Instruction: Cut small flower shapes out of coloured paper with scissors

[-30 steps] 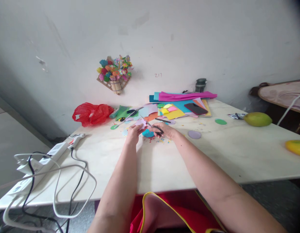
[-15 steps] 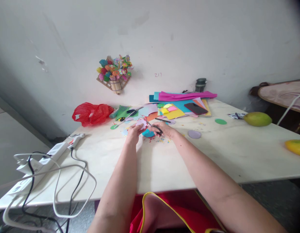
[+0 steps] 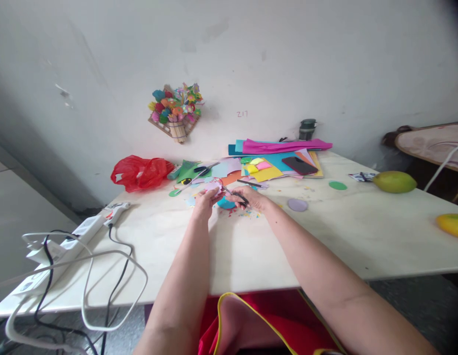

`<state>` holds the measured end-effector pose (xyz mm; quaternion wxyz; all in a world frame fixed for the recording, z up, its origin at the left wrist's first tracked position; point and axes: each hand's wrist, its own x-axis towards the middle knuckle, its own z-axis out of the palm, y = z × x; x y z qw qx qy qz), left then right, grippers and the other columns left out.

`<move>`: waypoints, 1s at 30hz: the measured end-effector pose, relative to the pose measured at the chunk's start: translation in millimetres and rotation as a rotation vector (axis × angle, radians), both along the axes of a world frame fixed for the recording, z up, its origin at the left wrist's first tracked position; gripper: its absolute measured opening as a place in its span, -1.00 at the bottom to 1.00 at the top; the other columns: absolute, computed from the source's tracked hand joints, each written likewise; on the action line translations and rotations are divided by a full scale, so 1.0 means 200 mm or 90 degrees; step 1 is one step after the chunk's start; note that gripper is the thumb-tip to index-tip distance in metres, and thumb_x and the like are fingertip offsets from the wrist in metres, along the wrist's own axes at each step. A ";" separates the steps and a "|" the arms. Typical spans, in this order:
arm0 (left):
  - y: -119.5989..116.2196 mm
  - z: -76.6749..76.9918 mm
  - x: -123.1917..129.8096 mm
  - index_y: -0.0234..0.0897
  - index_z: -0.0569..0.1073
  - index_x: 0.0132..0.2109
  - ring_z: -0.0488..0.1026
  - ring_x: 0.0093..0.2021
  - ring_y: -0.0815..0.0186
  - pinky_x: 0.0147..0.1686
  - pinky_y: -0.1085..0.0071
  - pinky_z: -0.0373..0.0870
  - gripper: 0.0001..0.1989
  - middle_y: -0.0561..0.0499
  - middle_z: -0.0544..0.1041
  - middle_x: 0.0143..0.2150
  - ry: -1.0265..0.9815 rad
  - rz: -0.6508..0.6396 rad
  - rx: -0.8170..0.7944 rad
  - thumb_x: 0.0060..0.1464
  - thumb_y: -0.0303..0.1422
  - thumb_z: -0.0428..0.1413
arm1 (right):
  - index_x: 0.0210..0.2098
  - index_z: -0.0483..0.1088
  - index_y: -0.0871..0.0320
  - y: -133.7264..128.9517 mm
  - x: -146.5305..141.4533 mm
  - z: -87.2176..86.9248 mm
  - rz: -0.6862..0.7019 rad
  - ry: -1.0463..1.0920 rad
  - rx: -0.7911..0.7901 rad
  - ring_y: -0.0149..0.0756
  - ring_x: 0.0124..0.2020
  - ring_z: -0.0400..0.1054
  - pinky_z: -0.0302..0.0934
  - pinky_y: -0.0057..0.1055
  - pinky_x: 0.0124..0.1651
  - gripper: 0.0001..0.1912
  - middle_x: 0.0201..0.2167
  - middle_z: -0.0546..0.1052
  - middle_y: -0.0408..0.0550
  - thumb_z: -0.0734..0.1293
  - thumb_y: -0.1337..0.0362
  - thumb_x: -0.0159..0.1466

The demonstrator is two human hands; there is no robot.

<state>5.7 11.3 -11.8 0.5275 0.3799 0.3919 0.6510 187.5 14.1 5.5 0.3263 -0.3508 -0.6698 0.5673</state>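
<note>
My left hand (image 3: 206, 201) is closed on a small piece of pale purple paper (image 3: 213, 186), gripped at its near edge. In my right hand (image 3: 251, 197) is a pair of scissors (image 3: 241, 199) with black handles, its blades pointing left at the paper. Whether the blades touch the paper I cannot make out. Beneath the hands lies a blue paper circle (image 3: 226, 203), partly covered. Small coloured paper scraps (image 3: 247, 213) are scattered on the table just in front of it.
Stacked coloured paper (image 3: 281, 160) with a dark phone (image 3: 300, 165) lies at the back. A red plastic bag (image 3: 142, 172) is back left. Power strips (image 3: 69, 256) and cables run along the left side. A green-yellow fruit (image 3: 395, 182) and a purple paper circle (image 3: 297, 204) are to the right.
The purple paper has turned or tilted in my left hand, and the scissor blades sit slightly differently against it. Both hands stay in nearly the same place.
</note>
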 end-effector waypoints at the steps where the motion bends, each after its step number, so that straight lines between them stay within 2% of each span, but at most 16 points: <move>1: 0.00 0.00 0.00 -0.40 0.57 -0.38 0.61 -0.40 0.21 -0.24 0.32 0.58 -0.73 -0.10 0.62 -0.42 0.002 -0.001 -0.002 -0.29 -0.37 0.38 | -0.48 0.36 0.21 0.00 0.00 0.00 -0.006 0.003 0.002 -0.57 -0.75 0.15 -0.01 -0.61 -0.69 -0.65 -0.72 0.37 -0.26 0.51 0.08 0.10; 10: -0.03 0.03 0.03 -0.37 0.56 -0.38 0.57 -0.43 0.29 -0.34 0.41 0.56 -0.75 -0.04 0.61 -0.45 -0.005 0.006 0.000 -0.28 -0.39 0.39 | -0.50 0.35 0.21 0.00 -0.01 -0.01 -0.025 0.014 0.027 -0.56 -0.74 0.15 0.00 -0.60 -0.67 -0.65 -0.72 0.36 -0.25 0.49 0.08 0.09; 21: -0.03 0.04 0.03 -0.37 0.54 -0.41 0.58 -0.43 0.26 -0.22 0.28 0.59 -0.77 -0.05 0.60 -0.46 0.000 0.020 -0.012 -0.28 -0.40 0.38 | -0.51 0.31 0.20 -0.01 0.00 0.00 -0.007 -0.004 0.012 -0.57 -0.74 0.16 -0.03 -0.60 -0.69 -0.56 -0.71 0.37 -0.24 0.51 0.00 0.08; 30: -0.03 0.04 0.03 -0.37 0.54 -0.39 0.57 -0.44 0.27 -0.22 0.28 0.59 -0.77 -0.04 0.60 -0.45 -0.001 0.019 -0.010 -0.27 -0.41 0.39 | -0.47 0.34 0.21 -0.01 0.00 0.00 -0.006 0.001 -0.009 -0.58 -0.75 0.16 -0.05 -0.62 -0.71 -0.59 -0.71 0.37 -0.25 0.51 0.02 0.09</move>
